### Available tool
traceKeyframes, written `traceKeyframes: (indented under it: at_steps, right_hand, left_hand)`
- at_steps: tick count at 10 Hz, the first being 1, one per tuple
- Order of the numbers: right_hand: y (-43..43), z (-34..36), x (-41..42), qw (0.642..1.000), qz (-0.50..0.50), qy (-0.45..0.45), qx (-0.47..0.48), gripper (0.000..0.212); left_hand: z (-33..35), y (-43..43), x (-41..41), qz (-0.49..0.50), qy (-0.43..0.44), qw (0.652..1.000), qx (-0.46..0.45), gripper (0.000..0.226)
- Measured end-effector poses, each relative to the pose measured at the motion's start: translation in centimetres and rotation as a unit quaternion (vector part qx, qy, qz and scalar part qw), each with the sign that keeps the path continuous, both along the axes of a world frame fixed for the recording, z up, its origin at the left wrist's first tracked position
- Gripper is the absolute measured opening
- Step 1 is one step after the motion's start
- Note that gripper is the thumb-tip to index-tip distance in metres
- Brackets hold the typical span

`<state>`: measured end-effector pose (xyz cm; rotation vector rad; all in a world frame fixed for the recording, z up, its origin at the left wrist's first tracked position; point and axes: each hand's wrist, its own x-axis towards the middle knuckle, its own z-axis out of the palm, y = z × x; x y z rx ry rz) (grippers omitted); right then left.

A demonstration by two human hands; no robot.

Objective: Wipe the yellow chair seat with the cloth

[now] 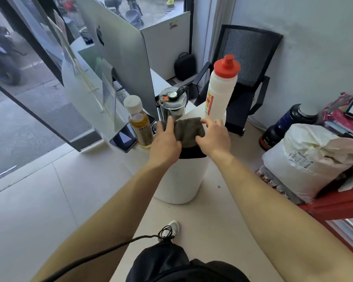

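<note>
A grey cloth [189, 129] lies bunched on top of a white round stand [181, 180], over something black at the stand's near rim. My left hand [166, 142] rests on the cloth's left side with its fingers closed over the fabric. My right hand [214, 137] pinches the cloth's right edge with thumb and fingers. No yellow chair seat is in view.
Beside the cloth stand a white bottle with a red cap [221, 88], a clear lidded jar [172, 102] and an amber drink bottle [140, 123]. A phone [123, 139] lies at the left. A monitor [118, 49], a black mesh chair [247, 64] and a white sack [314, 159] surround the spot.
</note>
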<state>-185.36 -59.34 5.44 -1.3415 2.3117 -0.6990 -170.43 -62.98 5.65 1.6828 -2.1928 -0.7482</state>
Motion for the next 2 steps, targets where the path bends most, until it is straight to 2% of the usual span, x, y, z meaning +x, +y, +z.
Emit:
traceKeyframes:
  at_steps: [1, 2]
  right_hand:
    - [1.3, 0.1, -0.4, 0.999, 0.019, 0.033, 0.020, 0.044]
    - [2.2, 0.9, -1.1, 0.995, 0.074, 0.051, 0.038, 0.046]
  left_hand:
    - [-0.1, 1.6, 0.1, -0.017, -0.027, 0.999, -0.041, 0.047]
    - [0.5, 3.4, 0.2, -0.017, -0.046, 0.996, -0.077, 0.039]
